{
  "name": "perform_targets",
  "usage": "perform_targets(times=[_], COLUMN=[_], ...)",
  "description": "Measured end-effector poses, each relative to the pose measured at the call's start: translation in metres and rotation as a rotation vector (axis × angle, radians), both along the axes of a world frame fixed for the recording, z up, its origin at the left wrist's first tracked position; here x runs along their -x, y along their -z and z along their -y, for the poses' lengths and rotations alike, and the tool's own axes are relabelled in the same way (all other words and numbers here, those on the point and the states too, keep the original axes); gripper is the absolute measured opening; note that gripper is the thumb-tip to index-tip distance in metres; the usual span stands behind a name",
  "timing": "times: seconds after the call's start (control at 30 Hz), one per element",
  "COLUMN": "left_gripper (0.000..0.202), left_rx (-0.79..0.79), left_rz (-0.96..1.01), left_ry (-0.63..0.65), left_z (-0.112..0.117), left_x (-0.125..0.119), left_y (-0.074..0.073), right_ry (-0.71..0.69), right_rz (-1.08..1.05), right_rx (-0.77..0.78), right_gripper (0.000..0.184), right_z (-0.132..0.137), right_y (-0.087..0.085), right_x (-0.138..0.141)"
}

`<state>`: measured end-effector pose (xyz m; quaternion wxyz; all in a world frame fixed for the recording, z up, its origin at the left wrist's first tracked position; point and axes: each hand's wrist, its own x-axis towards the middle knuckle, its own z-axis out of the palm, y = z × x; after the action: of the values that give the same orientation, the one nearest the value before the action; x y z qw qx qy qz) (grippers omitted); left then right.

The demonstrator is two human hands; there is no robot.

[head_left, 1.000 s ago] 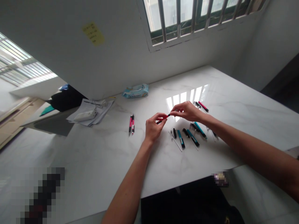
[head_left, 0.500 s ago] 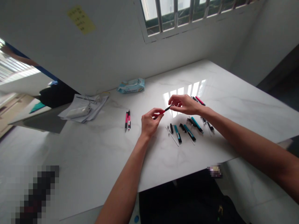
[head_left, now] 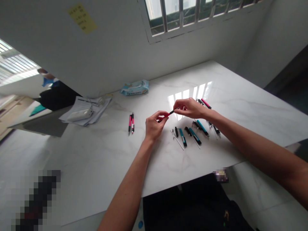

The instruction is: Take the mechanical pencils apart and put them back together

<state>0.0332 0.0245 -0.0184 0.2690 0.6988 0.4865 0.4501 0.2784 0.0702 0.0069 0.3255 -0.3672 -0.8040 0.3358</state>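
My left hand is closed round the red barrel of a pen, held just above the white marble table. My right hand pinches the black end of the same pen between thumb and fingertips. Under and to the right of my hands lie several loose pen parts: teal barrels, black tips and thin white refills. Two whole red-and-black pens lie side by side to the left of my left hand.
A pack of wet wipes lies by the wall at the back. Papers with a white object on them sit at the back left. A red pen lies beyond my right hand. Another person stands far left by a doorway.
My hands have stayed together on the red pen, with the right fingers shifting slightly on its black end. The view has tilted a little, so everything sits slightly higher and further left.
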Motion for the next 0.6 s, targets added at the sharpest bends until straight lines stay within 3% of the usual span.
perform_targets(times=[0.6], left_gripper=[0.011], left_rx=[0.009], left_rz=[-0.008], left_ry=[-0.002], left_z=[0.0003], left_x=[-0.0006], left_y=[0.0001], right_ry=[0.022], right_rz=[0.042], right_rx=[-0.056], right_gripper=[0.019], right_z=[0.0003], right_y=[0.0001], right_x=[0.0021])
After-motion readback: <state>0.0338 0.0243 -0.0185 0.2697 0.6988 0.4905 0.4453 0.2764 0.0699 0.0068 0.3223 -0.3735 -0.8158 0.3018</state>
